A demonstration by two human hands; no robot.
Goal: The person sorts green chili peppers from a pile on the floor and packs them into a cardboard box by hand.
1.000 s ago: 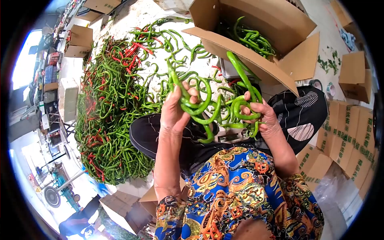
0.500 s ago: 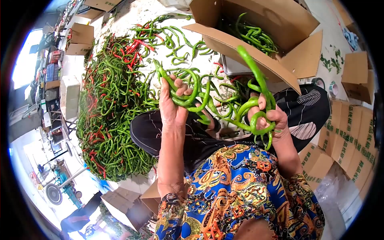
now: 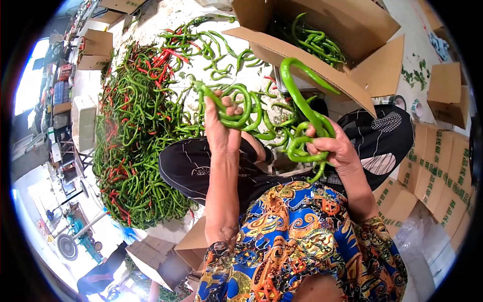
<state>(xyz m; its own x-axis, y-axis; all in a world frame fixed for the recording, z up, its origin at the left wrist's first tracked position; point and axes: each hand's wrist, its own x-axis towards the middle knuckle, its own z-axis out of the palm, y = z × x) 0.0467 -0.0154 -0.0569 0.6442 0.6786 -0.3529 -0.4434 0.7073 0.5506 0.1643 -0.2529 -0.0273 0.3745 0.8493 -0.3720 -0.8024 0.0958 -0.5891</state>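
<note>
Several long, curled green chili peppers (image 3: 242,120) are gripped in my left hand (image 3: 221,133), whose fingers fold around their stem ends. My right hand (image 3: 338,146) is closed on another bunch of green chili peppers (image 3: 303,100). One long pepper in that bunch rises and hooks over to the right, while shorter curled ones loop below the fingers. Both hands are raised above my crossed legs, apart from each other. Beyond them, loose green peppers (image 3: 220,48) lie on the pale floor sheet. A large heap of green and red peppers (image 3: 146,141) spreads to the left.
An open cardboard box (image 3: 307,55) with green peppers inside stands ahead on the right, its flap near my right hand. Flattened printed cartons (image 3: 435,176) lie at the right. Tape rolls (image 3: 416,108) sit by my knee. Smaller boxes (image 3: 95,49) stand far left.
My right hand has moved slightly left and turned, and its long pepper now hooks over to the right. My left hand has shifted a little right, still holding its peppers.
</note>
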